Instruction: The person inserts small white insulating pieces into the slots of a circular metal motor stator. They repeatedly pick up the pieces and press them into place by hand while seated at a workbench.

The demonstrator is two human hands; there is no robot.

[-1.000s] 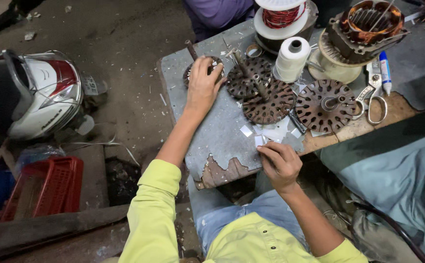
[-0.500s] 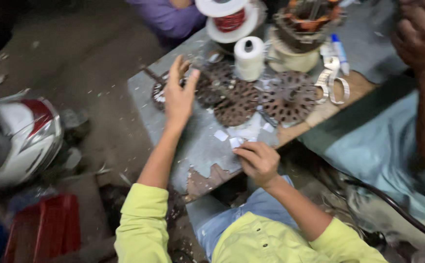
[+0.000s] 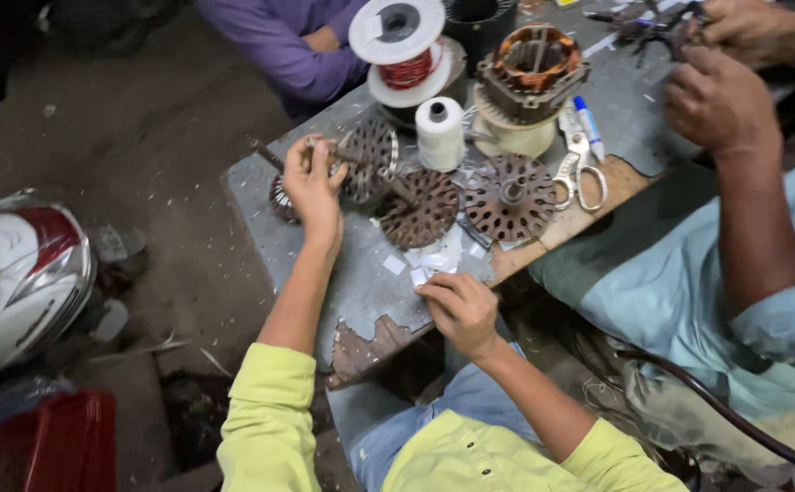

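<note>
**Two hands at a cluttered workbench, one on a slotted metal disc, one on paper slips**

I look down from my head camera at a worn grey table (image 3: 361, 282) with its covering torn at the near edge. My left hand (image 3: 313, 187) reaches far across it, arm stretched out in a yellow-green sleeve, and its fingers are curled around the rim of a dark slotted metal disc (image 3: 361, 164) at the table's far left. My right hand (image 3: 459, 310) rests close to me at the near edge, fingers bent and pinched together on small white paper slips (image 3: 434, 262); I cannot tell whether it has one lifted. The two hands are well apart.

Two more slotted discs lie between them and beyond: one (image 3: 420, 210) in the middle of the table, another (image 3: 509, 196) just to its right. Behind them stands a white spool of thread (image 3: 440, 132), upright, and past it a large reel with red wire (image 3: 404, 46). To the right sits a stator wound with copper wire (image 3: 529, 73), with scissors (image 3: 578, 169) and a blue-capped pen (image 3: 587, 128) beside it.

Another person in light blue sits at the right, both hands (image 3: 716, 100) busy with a dark part at the far corner. A third person's purple sleeve (image 3: 274, 46) shows across the table. A scooter (image 3: 19, 273) stands on the floor at left.
</note>
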